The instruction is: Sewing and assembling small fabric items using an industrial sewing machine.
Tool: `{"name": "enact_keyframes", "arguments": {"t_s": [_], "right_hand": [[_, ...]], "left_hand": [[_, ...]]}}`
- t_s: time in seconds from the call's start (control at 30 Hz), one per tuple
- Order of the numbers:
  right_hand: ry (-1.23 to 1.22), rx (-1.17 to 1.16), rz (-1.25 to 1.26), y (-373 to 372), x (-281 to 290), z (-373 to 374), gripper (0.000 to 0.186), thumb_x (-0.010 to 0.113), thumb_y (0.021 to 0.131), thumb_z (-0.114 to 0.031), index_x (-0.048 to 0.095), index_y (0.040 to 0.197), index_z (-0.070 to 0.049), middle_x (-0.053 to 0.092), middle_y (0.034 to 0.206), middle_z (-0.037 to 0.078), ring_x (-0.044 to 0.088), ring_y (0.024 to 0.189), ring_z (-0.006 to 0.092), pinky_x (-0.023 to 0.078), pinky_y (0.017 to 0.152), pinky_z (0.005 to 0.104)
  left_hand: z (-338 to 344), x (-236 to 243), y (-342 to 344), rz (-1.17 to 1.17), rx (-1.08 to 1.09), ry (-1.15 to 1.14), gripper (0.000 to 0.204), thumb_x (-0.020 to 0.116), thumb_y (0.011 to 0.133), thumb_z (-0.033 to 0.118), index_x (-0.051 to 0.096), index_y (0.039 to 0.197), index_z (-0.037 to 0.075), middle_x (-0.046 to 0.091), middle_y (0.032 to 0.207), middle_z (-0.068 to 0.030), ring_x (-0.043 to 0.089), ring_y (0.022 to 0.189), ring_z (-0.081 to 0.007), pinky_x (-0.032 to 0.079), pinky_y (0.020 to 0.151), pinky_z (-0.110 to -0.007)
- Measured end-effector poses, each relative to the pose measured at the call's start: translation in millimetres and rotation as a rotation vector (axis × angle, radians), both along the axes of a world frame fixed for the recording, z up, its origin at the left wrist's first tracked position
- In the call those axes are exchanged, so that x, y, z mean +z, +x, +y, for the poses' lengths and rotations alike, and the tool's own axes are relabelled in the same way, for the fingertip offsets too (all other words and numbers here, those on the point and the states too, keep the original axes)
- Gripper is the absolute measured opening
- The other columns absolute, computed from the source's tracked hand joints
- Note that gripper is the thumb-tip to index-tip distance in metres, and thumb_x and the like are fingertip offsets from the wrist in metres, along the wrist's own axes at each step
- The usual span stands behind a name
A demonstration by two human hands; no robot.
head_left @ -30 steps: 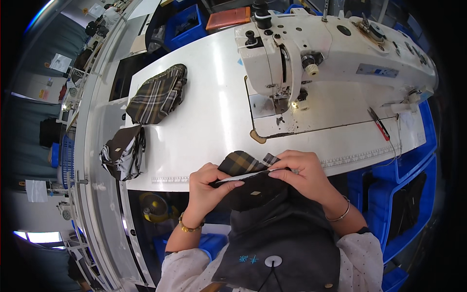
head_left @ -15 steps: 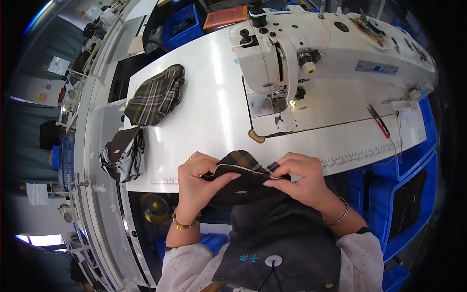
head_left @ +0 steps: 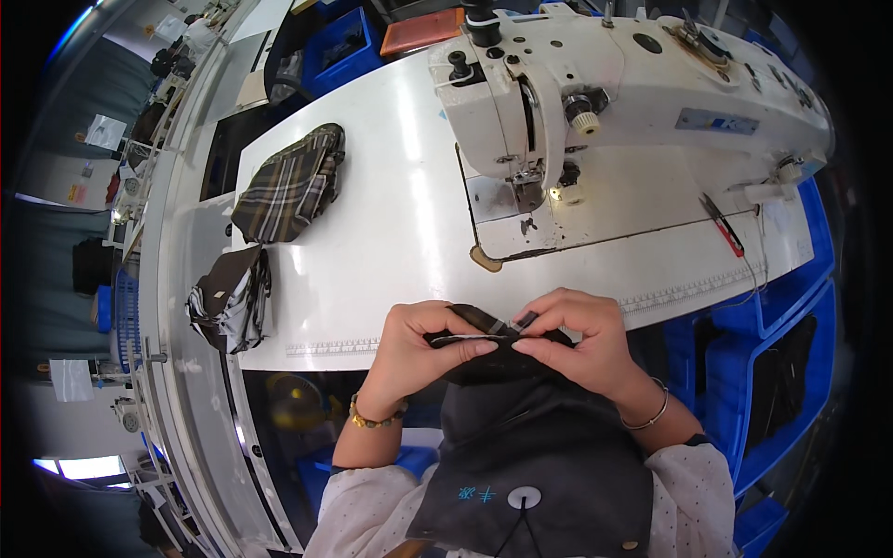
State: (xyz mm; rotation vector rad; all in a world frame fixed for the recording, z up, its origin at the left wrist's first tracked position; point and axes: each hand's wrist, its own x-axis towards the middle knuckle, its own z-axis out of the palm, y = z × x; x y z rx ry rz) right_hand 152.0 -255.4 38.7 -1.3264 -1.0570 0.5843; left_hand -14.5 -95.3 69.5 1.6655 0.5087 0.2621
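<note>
Both hands pinch a small dark fabric piece point(head_left: 493, 358) with a plaid side, held at the near edge of the white table point(head_left: 391, 223). My left hand point(head_left: 419, 349) grips its left end with thumb and fingers. My right hand point(head_left: 577, 344) holds the right end, fingertips close to the left hand's. The piece is folded between the hands, and most of it is hidden by the fingers. A white sewing machine point(head_left: 605, 102) stands just beyond the hands.
A stack of plaid fabric pieces point(head_left: 290, 181) lies at the table's far left. A dark bundle point(head_left: 228, 298) hangs off the left edge. A red-handled tool point(head_left: 724, 223) rests right of the machine. Blue bins point(head_left: 781, 307) stand at the right.
The fabric piece has been folded over: its plaid face showed before, now mostly the dark side shows. Both hands drew slightly closer to my body.
</note>
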Motion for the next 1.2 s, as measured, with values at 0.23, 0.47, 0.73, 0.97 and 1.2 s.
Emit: {"name": "enact_keyframes", "arguments": {"t_s": [0.23, 0.47, 0.73, 0.97, 1.2], "right_hand": [[0.029, -0.007, 0.093, -6.5, 0.9, -2.4, 0.013, 0.079, 0.073, 0.006, 0.069, 0.077, 0.0, 0.073, 0.086, 0.012, 0.069, 0.074, 0.0164, 0.052, 0.066, 0.0254], [0.006, 0.006, 0.16, -8.0, -3.3, -2.0, 0.016, 0.078, 0.074, 0.007, 0.064, 0.072, -0.001, 0.071, 0.086, 0.01, 0.066, 0.076, 0.0136, 0.049, 0.068, 0.0246], [-0.048, 0.082, 0.334, -4.6, -6.3, -2.0, 0.017, 0.078, 0.074, 0.009, 0.064, 0.072, 0.0, 0.07, 0.088, 0.012, 0.065, 0.079, 0.0124, 0.049, 0.07, 0.024], [-0.047, 0.073, 0.298, -3.5, -4.4, -0.9, 0.018, 0.08, 0.073, 0.009, 0.065, 0.072, -0.001, 0.07, 0.087, 0.012, 0.065, 0.078, 0.0128, 0.049, 0.07, 0.024], [-0.048, 0.077, 0.259, -5.3, -4.9, -0.3, 0.016, 0.081, 0.073, 0.006, 0.066, 0.073, 0.0, 0.071, 0.087, 0.01, 0.066, 0.078, 0.0136, 0.051, 0.07, 0.0252]], "left_hand": [[-0.9, 0.3, -3.2, 0.042, 0.044, -0.055, 0.012, 0.084, 0.076, 0.001, 0.072, 0.075, 0.0, 0.071, 0.071, -0.0035, 0.061, 0.066, -0.0066, 0.048, 0.061, -0.021], [-0.3, 0.2, -1.1, 0.008, 0.023, -0.063, 0.015, 0.083, 0.075, -0.003, 0.069, 0.071, 0.0, 0.07, 0.071, -0.0025, 0.061, 0.065, -0.0062, 0.047, 0.06, -0.021], [2.4, -1.7, -1.4, -0.053, -0.012, -0.061, 0.016, 0.081, 0.071, -0.009, 0.068, 0.072, 0.0, 0.07, 0.074, -0.0046, 0.064, 0.071, -0.008, 0.05, 0.065, -0.022], [3.9, -3.7, -2.7, -0.08, -0.03, -0.051, 0.017, 0.081, 0.069, -0.011, 0.068, 0.074, 0.0, 0.07, 0.079, -0.0053, 0.066, 0.074, -0.0105, 0.051, 0.068, -0.023], [-4.8, 1.3, 3.7, -0.022, -0.019, 0.153, 0.016, 0.083, 0.071, -0.004, 0.069, 0.075, 0.002, 0.07, 0.081, -0.0057, 0.065, 0.074, -0.0118, 0.051, 0.069, -0.024]]}}
